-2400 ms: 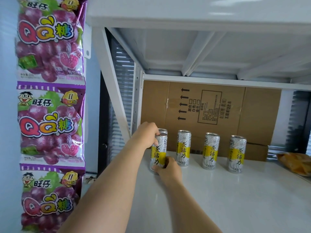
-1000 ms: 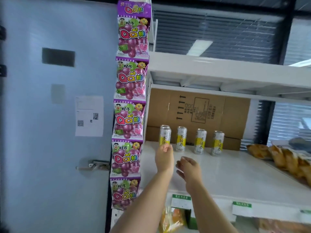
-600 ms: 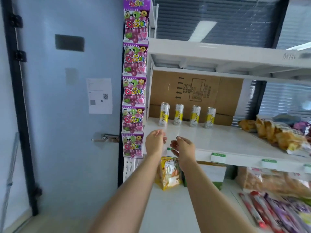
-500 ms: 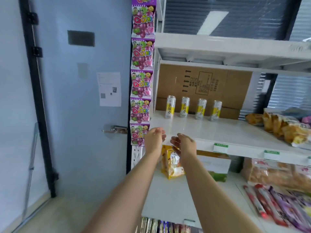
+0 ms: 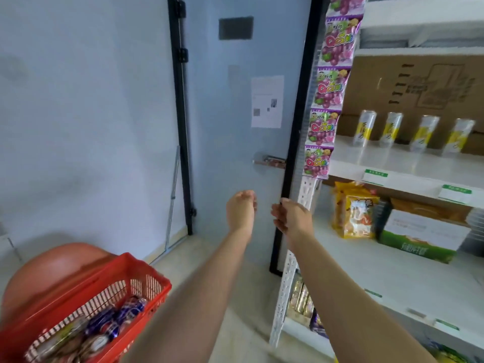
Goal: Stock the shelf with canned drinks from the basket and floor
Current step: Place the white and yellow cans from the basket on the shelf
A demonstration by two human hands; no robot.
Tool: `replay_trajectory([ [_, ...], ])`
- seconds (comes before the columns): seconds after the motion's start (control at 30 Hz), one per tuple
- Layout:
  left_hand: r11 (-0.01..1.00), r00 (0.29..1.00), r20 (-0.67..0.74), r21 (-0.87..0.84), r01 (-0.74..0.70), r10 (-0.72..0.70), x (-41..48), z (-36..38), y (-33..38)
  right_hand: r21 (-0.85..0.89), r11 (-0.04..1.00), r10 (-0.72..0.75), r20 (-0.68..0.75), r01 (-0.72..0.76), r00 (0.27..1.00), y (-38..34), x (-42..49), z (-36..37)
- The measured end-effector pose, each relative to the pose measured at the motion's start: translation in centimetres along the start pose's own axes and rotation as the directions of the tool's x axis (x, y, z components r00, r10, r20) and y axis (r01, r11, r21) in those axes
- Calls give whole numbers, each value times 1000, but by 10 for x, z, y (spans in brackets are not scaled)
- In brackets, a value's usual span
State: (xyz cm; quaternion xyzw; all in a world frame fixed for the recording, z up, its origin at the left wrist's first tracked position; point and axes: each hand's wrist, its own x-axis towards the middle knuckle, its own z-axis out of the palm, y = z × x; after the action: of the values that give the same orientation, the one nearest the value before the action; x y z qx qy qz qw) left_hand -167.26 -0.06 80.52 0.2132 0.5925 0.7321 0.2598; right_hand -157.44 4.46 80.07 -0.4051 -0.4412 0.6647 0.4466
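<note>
Left hand [image 5: 241, 212] and right hand [image 5: 293, 218] empty, in mid-air.

Fingers on both hang loosely curled, gripping nothing. The hands are raised side by side, just apart, before a pale door [image 5: 235, 153]. Low on the left is the red basket [image 5: 146, 269] with drink cans [image 5: 115, 318] lying inside. Up on the right, four yellow-and-white cans [image 5: 392, 129] stand in a row on the white shelf [image 5: 379, 161], past a hanging strip of purple candy packets [image 5: 328, 85].
</note>
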Motion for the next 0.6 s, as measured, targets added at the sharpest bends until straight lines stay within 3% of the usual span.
replay_trajectory([
  [0.3, 997, 989, -134, 19, 71, -68, 49, -193, -5, -46, 994, 104, 169, -98, 980, 87, -46, 160],
  [0.43, 993, 979, -196, 95, 71, -51, 70, -288, -13, -82, 985, 169, 252, -154, 953, 138, -71, 233],
  [0.6, 982, 946, -300, 97, 162, -127, 89, -382, -33, -171, 966, 243, 347, -193, 906, 198, -93, 297],
])
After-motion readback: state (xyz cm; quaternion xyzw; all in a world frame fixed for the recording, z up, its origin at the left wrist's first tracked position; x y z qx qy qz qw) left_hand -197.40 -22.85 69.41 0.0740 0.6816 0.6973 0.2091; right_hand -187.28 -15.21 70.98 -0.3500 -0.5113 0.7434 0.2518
